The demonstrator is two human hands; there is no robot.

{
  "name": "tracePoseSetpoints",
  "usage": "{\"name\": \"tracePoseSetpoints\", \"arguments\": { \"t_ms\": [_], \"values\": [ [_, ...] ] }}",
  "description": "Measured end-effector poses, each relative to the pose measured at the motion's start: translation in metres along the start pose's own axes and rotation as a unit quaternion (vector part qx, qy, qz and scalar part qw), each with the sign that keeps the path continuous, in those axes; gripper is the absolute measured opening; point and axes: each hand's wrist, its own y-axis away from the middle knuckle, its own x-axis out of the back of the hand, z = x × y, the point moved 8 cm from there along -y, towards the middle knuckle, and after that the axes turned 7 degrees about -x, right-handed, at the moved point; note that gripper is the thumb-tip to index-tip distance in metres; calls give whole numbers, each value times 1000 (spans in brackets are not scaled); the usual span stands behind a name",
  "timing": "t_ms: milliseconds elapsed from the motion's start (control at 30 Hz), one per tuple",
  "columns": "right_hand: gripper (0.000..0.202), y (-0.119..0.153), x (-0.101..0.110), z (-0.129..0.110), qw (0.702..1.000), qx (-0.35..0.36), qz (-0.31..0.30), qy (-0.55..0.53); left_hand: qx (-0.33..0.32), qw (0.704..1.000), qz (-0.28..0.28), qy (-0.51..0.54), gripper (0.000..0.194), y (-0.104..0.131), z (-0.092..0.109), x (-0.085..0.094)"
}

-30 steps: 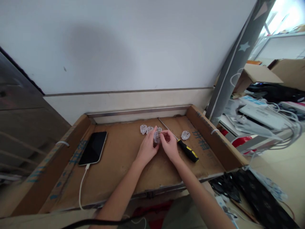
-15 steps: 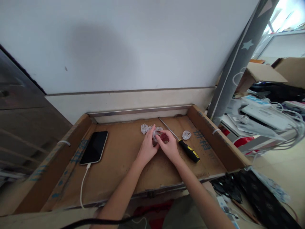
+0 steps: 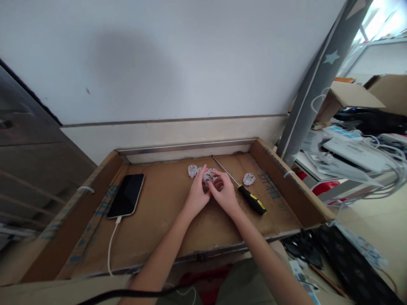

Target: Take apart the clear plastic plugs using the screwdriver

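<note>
Between my two hands, over the middle of the cardboard tray (image 3: 152, 237), is a clear plastic plug piece (image 3: 208, 176). My left hand (image 3: 197, 192) holds it from the left, and my right hand (image 3: 224, 192) grips its right side with bent fingers. Similar clear pieces lie just behind my hands, one of them (image 3: 192, 170) to the left, others partly hidden by my fingers. Another clear piece with metal pins (image 3: 249, 179) rests on the right. A black and yellow screwdriver (image 3: 252, 200) lies beside my right hand, its shaft pointing back left.
A phone (image 3: 126, 195) with a white cable lies on the tray's left part. Raised cardboard walls edge the tray. Behind it stands a white wall (image 3: 190, 63). At right are a grey post (image 3: 310, 93) and a cluttered shelf with boxes and cables.
The clear piece between my hands has turned, so its face shows more towards the camera. My right fingers have shifted slightly around it. The other things stay put.
</note>
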Motion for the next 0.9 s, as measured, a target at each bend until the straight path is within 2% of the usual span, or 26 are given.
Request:
{"name": "tracePoseSetpoints", "arguments": {
  "t_ms": [433, 900],
  "values": [
    [32, 5, 7, -17, 995, 68, 28, 68, -5, 1000, -5, 1, 72, -1, 0, -1],
    [33, 3, 5, -11, 1000, 26, 5, 17, 12, 1000, 4, 16, 73, -1, -2, 1]
  ]
}}
